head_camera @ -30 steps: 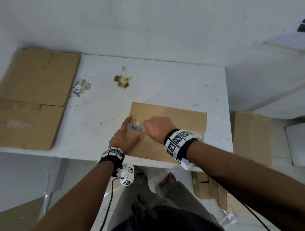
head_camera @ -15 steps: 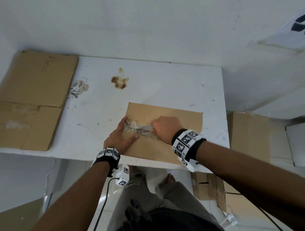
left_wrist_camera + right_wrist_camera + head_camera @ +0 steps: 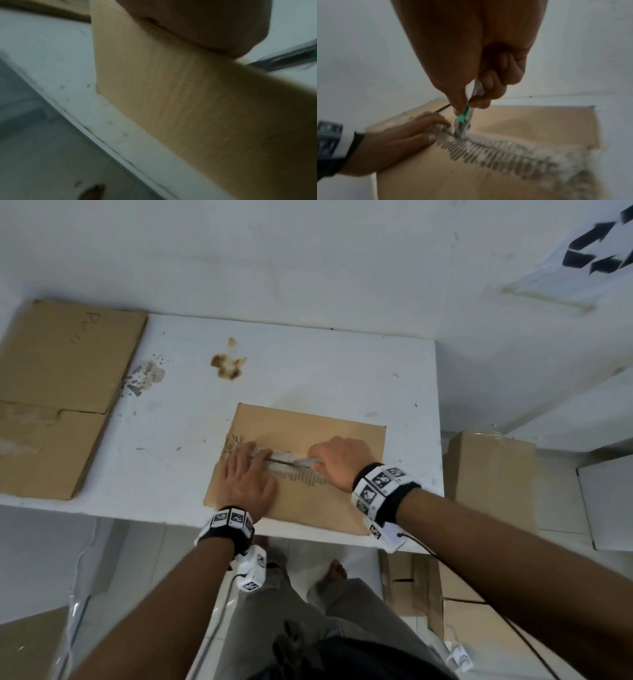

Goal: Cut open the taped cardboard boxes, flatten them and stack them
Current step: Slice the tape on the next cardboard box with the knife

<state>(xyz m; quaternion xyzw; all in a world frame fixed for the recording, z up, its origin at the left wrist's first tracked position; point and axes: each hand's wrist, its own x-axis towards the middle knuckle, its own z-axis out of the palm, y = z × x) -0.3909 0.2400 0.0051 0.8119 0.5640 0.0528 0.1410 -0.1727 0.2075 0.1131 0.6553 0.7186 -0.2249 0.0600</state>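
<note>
Box (image 3: 308, 433) lay on worktop (image 3: 308, 364), near front edge. Left hand (image 3: 248, 477) pressed flat on box, grip wide, fingers straight. Right hand (image 3: 337, 458) held knife (image 3: 464, 121) tight, blade on tape (image 3: 505, 148) along box top.

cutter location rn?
Head view: the cutter is gripped in the right hand, blade on the taped seam of the box, just right of the left hand.

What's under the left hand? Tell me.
The left hand presses flat on the box, fingers on the tape at the seam's left end. The cutter in the right hand cuts beside them. The box's inside stays hidden.
</note>
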